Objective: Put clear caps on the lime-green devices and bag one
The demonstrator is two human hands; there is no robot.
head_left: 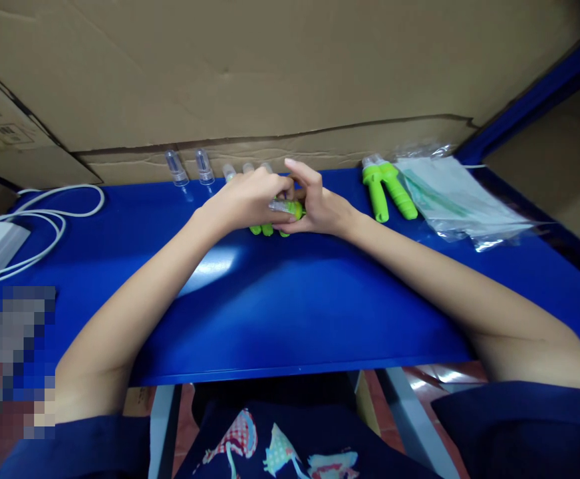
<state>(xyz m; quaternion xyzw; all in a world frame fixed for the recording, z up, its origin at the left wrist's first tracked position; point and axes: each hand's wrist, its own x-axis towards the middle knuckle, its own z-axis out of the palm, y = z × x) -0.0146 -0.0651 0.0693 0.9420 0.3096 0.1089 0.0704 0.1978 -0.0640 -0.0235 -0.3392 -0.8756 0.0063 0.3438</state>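
My left hand (247, 199) is closed around the clear ribbed plastic part of a small green piece with a clear cap (296, 210), held level above the table. From the other side my right hand (327, 209) closes on its green end, with one finger raised and the thumb below. My fingers hide much of this piece. Beneath my hands, several green ends (267, 230) poke out toward me. Clear tops (229, 172) show behind the left hand. Two clear plastic caps (203, 167) stand upright to the left, apart from my hands.
On the right of the blue table (290, 313) lie two green pieces with clear tops (390, 189), side by side in a V. Clear plastic bags (464, 199) lie beyond them. A coiled white cable (60, 219) and a white box (0, 246) sit left. Cardboard (250, 73) walls the back.
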